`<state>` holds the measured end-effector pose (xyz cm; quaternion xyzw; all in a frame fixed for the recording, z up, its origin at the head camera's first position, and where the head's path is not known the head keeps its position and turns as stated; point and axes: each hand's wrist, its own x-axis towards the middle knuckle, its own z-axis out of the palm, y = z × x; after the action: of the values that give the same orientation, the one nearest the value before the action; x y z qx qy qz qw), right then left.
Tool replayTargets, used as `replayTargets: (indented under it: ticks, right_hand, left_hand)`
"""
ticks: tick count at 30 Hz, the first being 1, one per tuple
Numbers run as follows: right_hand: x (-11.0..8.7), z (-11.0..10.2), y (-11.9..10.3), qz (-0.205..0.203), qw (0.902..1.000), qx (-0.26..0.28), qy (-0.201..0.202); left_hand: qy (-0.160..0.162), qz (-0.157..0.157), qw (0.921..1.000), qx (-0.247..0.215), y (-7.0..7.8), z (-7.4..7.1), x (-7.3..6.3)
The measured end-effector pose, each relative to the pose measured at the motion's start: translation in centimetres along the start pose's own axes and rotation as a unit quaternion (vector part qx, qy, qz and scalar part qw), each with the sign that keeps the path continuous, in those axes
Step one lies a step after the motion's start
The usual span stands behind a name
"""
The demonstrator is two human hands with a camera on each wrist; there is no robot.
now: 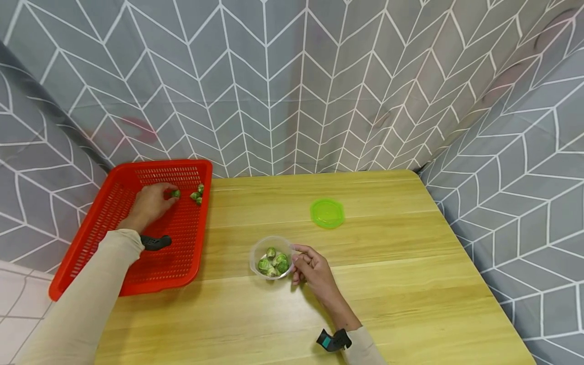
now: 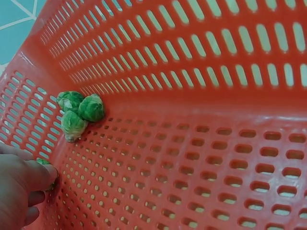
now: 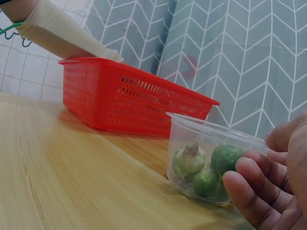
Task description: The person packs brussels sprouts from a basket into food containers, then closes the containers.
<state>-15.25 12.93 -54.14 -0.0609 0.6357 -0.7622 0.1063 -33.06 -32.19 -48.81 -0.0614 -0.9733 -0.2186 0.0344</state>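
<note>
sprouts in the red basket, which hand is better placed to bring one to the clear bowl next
Probably the left hand: it pinches one sprout inside the red basket, while the right hand holds the clear bowl outside it.

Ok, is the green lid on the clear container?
No, the green lid lies on the table, apart from the clear container.

No readable text or labels anywhere.

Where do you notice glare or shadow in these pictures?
Head view: pale sheen on the wooden table; left wrist view: whitish glare inside the red basket; right wrist view: highlights on the rim of the clear bowl, soft shadow on the table beside the basket.
</note>
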Motion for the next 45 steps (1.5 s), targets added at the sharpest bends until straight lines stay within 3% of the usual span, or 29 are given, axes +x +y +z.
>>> replayTargets:
  ticks: [23, 45]
  right_hand:
    - [-0.3, 0.3, -0.3, -0.001, 0.9998, 0.017, -0.01]
    - [-0.2, 0.0, -0.3, -0.002, 1.0, 0.004, -0.007]
  left_hand:
    - [0.027, 0.015, 0.9994, 0.013, -0.4, -0.3, -0.3]
    - [0.033, 0.008, 0.9994, -0.008, 0.9, -1.2, -1.0]
